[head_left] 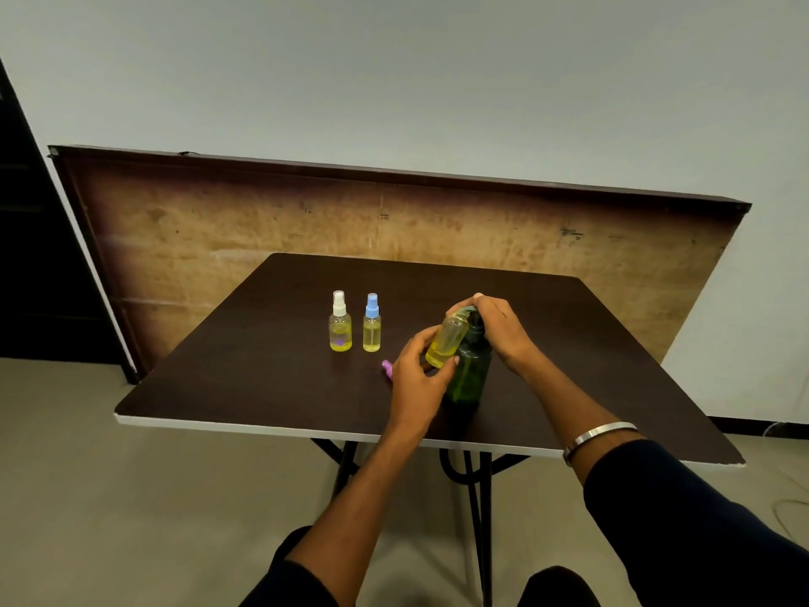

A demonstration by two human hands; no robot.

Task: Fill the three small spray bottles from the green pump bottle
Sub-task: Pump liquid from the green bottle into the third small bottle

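The green pump bottle (470, 374) stands on the dark table (262, 378), right of centre. My right hand (494, 330) rests over its pump head, fingers curled on top. My left hand (416, 378) grips an uncapped small clear bottle (446, 341), tilted with its mouth up against the pump spout; yellow liquid fills its lower part. Two capped spray bottles stand to the left: one with a white cap (340, 328), one with a blue cap (371, 330), both holding yellow liquid. A pink spray cap (387, 368) lies on the table, partly hidden behind my left hand.
A wooden board (262, 230) leans against the wall behind the table. The table's white front edge (262, 429) runs below my forearms, and black metal legs (475, 497) show under it. A metal bangle (599, 435) is on my right wrist.
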